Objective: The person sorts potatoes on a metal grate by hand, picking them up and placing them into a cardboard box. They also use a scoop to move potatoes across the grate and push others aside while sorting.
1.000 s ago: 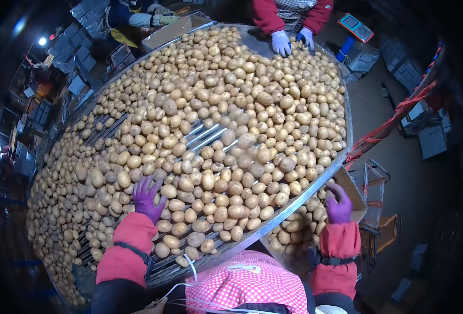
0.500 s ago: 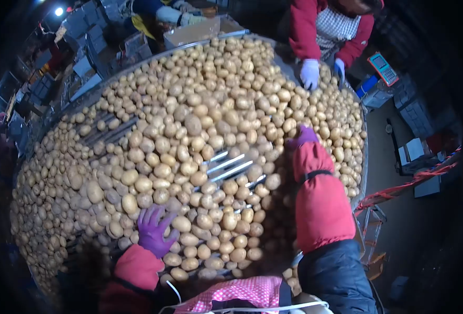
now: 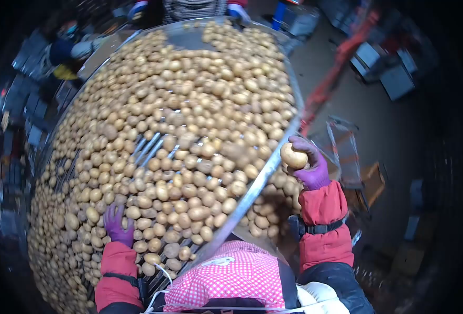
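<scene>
A wide metal roller table (image 3: 265,172) is heaped with several yellow potatoes (image 3: 189,104). My right hand (image 3: 310,166), in a purple glove with a red sleeve, grips one potato (image 3: 293,155) just past the table's right rim, above a box of potatoes (image 3: 273,201) set below that rim. My left hand (image 3: 117,225), also purple-gloved, rests with fingers spread on the potatoes near the table's front left.
Another person's gloved hands (image 3: 238,10) reach in at the table's far end, and a second person (image 3: 72,49) stands at the far left. Wire crates (image 3: 346,152) and boxes (image 3: 394,78) stand on the floor to the right. An orange strap (image 3: 331,78) runs diagonally.
My right hand has come back from the far middle of the pile to the right rim, now holding one potato. The view has swung right. My left hand stays on the potatoes.
</scene>
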A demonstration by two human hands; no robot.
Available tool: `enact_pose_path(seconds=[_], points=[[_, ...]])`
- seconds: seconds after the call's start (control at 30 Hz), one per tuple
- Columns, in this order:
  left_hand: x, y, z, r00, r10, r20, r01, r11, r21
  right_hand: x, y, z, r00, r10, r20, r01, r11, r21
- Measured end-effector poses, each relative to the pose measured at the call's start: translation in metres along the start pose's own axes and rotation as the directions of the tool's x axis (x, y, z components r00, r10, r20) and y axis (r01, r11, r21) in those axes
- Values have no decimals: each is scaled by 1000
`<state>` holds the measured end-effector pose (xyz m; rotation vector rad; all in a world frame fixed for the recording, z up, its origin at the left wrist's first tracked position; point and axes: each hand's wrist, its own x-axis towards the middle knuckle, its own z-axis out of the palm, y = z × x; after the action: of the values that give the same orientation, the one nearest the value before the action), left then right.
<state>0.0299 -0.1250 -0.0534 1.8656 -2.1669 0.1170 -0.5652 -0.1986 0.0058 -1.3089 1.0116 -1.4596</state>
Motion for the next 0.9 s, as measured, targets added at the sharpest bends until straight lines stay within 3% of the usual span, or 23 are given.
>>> enact_pose_path(seconds=[0.03,0.13,0.17,0.23,0.33,0.37,0.43,0.53,0.67,0.77,0.83,0.9], points=[[-2,-6,4,1000,14,-4,-14,1000,3,-19,-14,-10,1000,3,-26,-3,1000,-13],[-2,-5,5,998,56,-26,-56,998,14,-75,-54,-28,930,300,-210,-273,950,148],[-4,-4,7,998,58,-30,-58,998,8,-97,-57,-44,913,368,-176,-324,916,238],[-6,-10,11,998,59,-38,-59,998,-1,-142,-40,-59,794,452,-407,-295,871,392],[-8,-14,14,998,62,-13,-63,998,-8,-217,-35,-94,685,497,-533,-251,847,467],[-8,-15,16,998,66,-17,-66,998,-13,-245,-32,-110,603,539,-588,-201,816,543],[-8,-19,20,997,68,-21,-69,998,-13,-298,-22,-139,487,506,-712,60,794,605],[-7,-24,25,997,73,-23,-74,997,-17,-363,-17,-159,407,641,-651,359,543,759],[-10,-33,28,997,70,-23,-70,997,-8,-377,6,-147,122,616,-778,562,603,566],[-10,-38,32,998,53,-23,-53,999,-7,-389,-3,-138,507,345,-790,413,708,573],[-13,-43,33,999,52,-16,-52,999,-11,-410,-5,-143,516,349,-782,328,763,557],[-13,-39,33,996,92,7,-91,995,-29,-442,-2,-156,297,480,-825,162,827,539]])
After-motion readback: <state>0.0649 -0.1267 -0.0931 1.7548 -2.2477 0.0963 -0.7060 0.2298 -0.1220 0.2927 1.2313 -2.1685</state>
